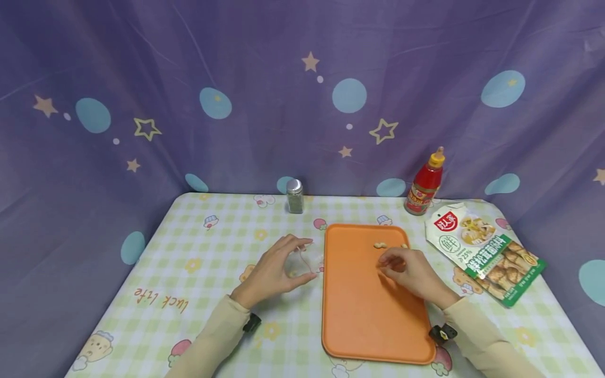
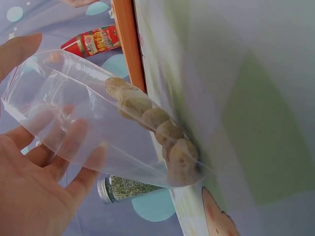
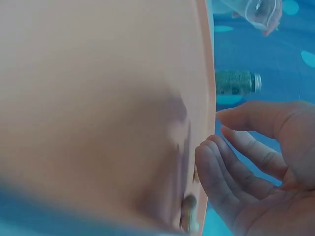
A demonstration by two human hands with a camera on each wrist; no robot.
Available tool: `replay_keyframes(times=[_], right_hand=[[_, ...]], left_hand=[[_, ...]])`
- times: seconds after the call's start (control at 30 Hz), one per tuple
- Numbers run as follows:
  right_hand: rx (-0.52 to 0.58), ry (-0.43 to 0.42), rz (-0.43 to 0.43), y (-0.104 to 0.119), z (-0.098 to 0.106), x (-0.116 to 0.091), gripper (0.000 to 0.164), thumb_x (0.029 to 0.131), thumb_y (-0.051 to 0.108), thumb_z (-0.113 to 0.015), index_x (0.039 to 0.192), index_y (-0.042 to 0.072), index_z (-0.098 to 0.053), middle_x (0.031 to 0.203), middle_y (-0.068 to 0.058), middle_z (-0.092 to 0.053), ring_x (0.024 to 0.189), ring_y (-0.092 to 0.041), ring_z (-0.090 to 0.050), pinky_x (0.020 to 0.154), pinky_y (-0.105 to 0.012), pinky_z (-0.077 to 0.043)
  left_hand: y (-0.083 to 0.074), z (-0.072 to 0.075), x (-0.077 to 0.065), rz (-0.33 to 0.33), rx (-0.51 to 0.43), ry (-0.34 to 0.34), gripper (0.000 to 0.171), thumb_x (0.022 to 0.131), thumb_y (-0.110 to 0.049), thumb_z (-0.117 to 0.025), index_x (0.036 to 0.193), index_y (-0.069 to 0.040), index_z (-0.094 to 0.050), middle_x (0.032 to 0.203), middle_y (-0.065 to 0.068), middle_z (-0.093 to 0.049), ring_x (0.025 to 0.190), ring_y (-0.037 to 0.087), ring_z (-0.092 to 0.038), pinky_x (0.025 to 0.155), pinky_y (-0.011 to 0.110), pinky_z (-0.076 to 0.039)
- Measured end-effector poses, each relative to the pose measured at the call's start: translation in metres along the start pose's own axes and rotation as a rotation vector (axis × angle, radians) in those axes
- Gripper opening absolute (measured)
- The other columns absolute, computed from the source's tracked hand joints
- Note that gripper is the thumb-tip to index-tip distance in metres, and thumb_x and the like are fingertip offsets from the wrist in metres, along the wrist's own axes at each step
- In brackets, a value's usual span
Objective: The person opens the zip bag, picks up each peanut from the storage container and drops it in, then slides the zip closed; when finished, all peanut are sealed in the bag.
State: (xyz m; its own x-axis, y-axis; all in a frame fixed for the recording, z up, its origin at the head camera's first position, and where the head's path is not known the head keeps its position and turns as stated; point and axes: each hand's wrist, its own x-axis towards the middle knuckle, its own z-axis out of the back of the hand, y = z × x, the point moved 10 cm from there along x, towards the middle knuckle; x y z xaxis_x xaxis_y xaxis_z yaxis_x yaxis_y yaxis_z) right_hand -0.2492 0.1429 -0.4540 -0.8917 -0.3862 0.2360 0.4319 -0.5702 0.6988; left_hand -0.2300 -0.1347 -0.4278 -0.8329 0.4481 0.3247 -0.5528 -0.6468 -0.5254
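Peanuts [image 2: 155,118] lie along the bottom of a clear bag [image 2: 123,152] on the table [image 1: 212,299], just left of an orange tray [image 1: 368,325]. The left hand [image 1: 274,269] curves around the bag, thumb and fingers wide apart; the right hand [image 1: 412,270], slightly parted and empty, hovers over the tray near loose peanuts [image 1: 379,245].

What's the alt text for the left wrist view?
A left hand holds a clear plastic bag with tan peanuts gathered at its bottom. Around it, seen sideways, are a checked tablecloth, the edge of an orange tray, a red sauce bottle and a shaker of green flakes.
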Motion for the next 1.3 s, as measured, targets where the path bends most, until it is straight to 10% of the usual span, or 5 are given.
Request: replay_keyframes(times=[0.5, 1.3], right_hand=[[-0.166, 0.006, -0.032, -0.024, 0.032, 0.002, 0.025, 0.081, -0.007, -0.078, 0.099, 0.010, -0.079, 0.095, -0.001, -0.080, 0.084, -0.020, -0.070, 0.072, -0.028, -0.053], [-0.227, 0.057, -0.020, -0.027, 0.017, 0.009, 0.013, 0.083, 0.002, -0.081, 0.091, 0.011, -0.077, 0.079, 0.005, -0.071, 0.070, 0.001, -0.060, 0.064, -0.024, -0.054]], left_hand=[[0.000, 0.000, -0.001, 0.016, 0.012, 0.016, 0.071, 0.086, -0.052, -0.082, 0.147, -0.028, -0.056, 0.129, -0.009, -0.064, 0.112, 0.005, -0.055, 0.098, 0.035, -0.056], [-0.001, 0.000, -0.003, 0.011, 0.011, 0.015, 0.068, 0.087, -0.052, -0.082, 0.146, -0.028, -0.057, 0.127, -0.002, -0.066, 0.108, 0.005, -0.054, 0.093, 0.034, -0.055]])
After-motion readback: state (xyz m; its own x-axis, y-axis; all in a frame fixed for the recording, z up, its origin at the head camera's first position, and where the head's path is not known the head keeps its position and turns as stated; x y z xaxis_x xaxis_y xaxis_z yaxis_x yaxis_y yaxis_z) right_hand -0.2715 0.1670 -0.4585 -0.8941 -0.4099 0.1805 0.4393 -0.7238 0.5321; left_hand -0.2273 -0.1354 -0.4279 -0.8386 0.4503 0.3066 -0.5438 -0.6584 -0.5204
